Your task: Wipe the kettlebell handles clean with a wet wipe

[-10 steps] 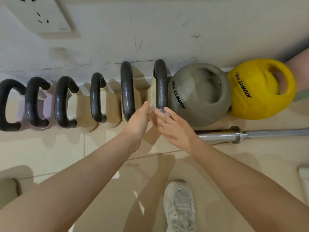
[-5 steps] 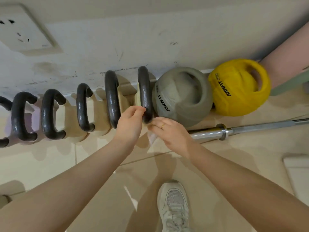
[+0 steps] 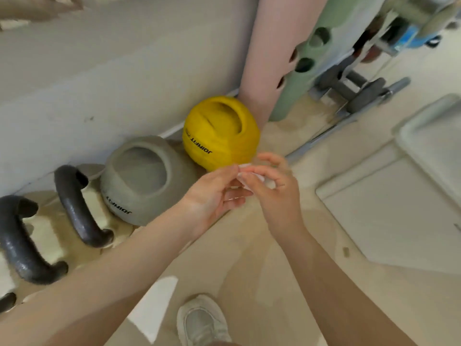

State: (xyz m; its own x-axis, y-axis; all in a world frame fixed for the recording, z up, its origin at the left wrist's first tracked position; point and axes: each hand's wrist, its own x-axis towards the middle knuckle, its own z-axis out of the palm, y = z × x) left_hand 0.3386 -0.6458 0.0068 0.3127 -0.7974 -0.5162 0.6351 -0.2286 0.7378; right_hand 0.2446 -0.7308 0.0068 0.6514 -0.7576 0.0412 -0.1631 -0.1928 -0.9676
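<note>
Pinching a small white wet wipe [image 3: 245, 171] between them, the left hand [image 3: 214, 196] and right hand [image 3: 277, 193] meet in mid-air just in front of the yellow kettlebell [image 3: 220, 136]. Each hand closes thumb and forefinger on the thin, crumpled sheet, most of which is hidden by the fingers; motion blur softens its edges. The wipe touches no handle. The yellow kettlebell is a rounded, soft-looking ball with a scooped hollow grip and black lettering on its matte skin. Just beside it, on the left, sits a grey kettlebell [image 3: 144, 181] of the same rounded shape, with a wide oval opening and a faintly grainy surface. Further left, two dark curved handles [image 3: 77, 208] arch over pale cream bodies; their finish is rough and slightly glossy, like cast metal. All stand on a smooth beige tiled floor [image 3: 249, 258] against a scuffed white wall [image 3: 99, 83]. A pink column and a pale green foam roller [image 3: 304, 58] with round holes lean behind the yellow kettlebell. A white mesh sneaker [image 3: 202, 320] shows at the bottom edge.
</note>
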